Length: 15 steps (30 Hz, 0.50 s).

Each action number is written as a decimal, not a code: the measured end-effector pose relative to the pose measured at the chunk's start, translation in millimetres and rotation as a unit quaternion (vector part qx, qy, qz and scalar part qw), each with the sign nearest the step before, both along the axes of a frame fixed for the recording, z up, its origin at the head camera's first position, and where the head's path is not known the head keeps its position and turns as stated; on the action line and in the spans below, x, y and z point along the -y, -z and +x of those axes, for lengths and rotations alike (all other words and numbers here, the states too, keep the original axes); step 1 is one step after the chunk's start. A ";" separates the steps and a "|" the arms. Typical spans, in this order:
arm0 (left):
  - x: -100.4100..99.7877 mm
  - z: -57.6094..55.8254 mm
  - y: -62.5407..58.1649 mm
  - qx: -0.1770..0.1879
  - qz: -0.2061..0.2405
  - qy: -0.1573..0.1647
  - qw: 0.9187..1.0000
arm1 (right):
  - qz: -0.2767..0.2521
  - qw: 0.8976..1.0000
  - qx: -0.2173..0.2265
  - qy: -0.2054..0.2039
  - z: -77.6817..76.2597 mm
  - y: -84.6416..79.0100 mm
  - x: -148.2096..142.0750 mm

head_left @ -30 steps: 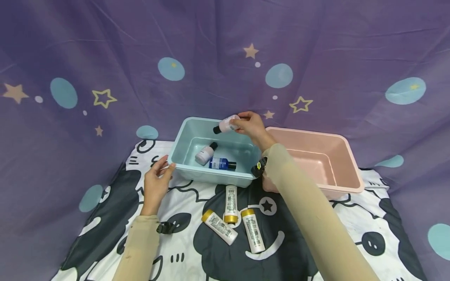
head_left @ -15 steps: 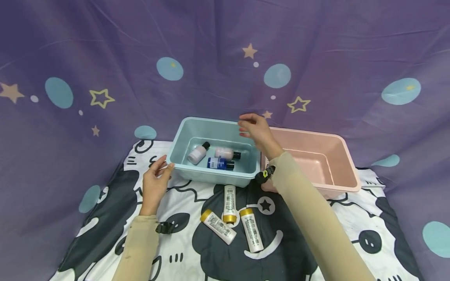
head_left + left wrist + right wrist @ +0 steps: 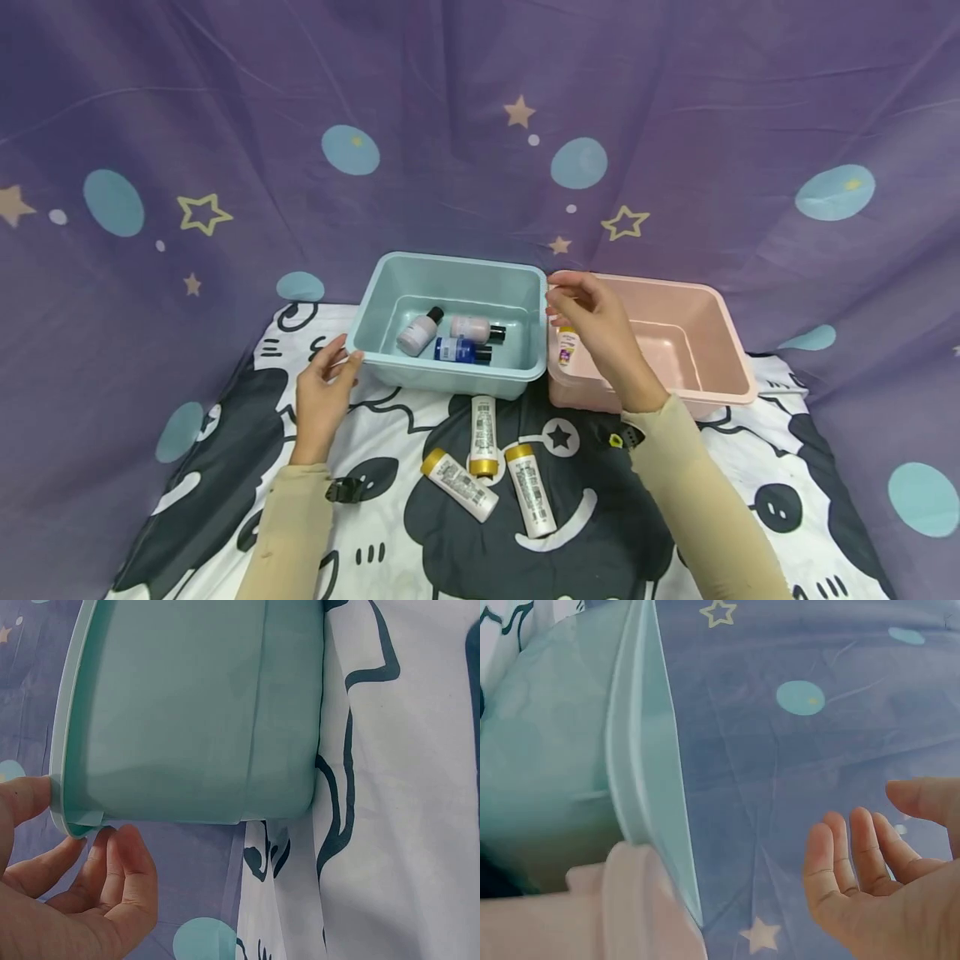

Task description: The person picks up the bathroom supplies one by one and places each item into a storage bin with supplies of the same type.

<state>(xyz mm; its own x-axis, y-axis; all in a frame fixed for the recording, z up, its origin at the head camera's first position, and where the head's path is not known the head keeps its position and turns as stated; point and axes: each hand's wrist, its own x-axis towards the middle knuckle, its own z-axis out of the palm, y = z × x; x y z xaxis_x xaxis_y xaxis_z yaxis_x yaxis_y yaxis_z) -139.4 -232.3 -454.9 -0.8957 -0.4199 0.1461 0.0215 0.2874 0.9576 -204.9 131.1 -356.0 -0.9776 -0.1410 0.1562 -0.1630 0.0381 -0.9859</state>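
My left hand (image 3: 324,396) is at the left front corner of the light blue bin (image 3: 435,367). In the left wrist view, its thumb touches the rim (image 3: 64,742) while curled fingers (image 3: 139,877) lie at the corner. My right hand (image 3: 603,329) hangs over the left end of the pink bin (image 3: 667,287), fingers loosely bent and holding nothing. Inside the blue bin lie two pale pink bottles (image 3: 417,335) with black caps and a dark blue bottle (image 3: 455,350). Partly hidden behind my right hand, a white tube (image 3: 567,346) with a yellow part shows in the pink bin.
Three white tubes with gold caps lie in front of the bins: one upright to me (image 3: 483,429), one slanted left (image 3: 459,483), one at right (image 3: 531,492). A patterned cloth (image 3: 375,533) covers the surface. A purple curtain (image 3: 450,167) hangs behind.
My right hand let go of a pale pink bottle, which now lies in the blue bin, then moved right over the pink bin. My left hand stays at the blue bin's corner.
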 end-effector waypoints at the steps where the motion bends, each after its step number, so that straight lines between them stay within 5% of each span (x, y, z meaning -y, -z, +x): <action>1: 0.0 -0.1 0.2 0.000 0.001 0.001 1.000 | 0.004 1.000 -0.006 0.000 5.4 0.8 -4.0; 15: 1.3 0.7 -1.9 0.009 -0.027 0.003 1.000 | 0.059 0.994 -0.070 0.051 75.6 12.0 -54.6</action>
<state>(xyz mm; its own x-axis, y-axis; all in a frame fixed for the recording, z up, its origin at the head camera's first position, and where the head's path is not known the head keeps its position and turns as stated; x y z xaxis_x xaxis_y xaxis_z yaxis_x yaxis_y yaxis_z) -138.7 -233.6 -452.9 -0.9008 -0.4068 0.1517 0.0053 0.3390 0.9408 -129.3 185.8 -368.0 -0.9573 -0.0686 0.2808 -0.2886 0.1763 -0.9411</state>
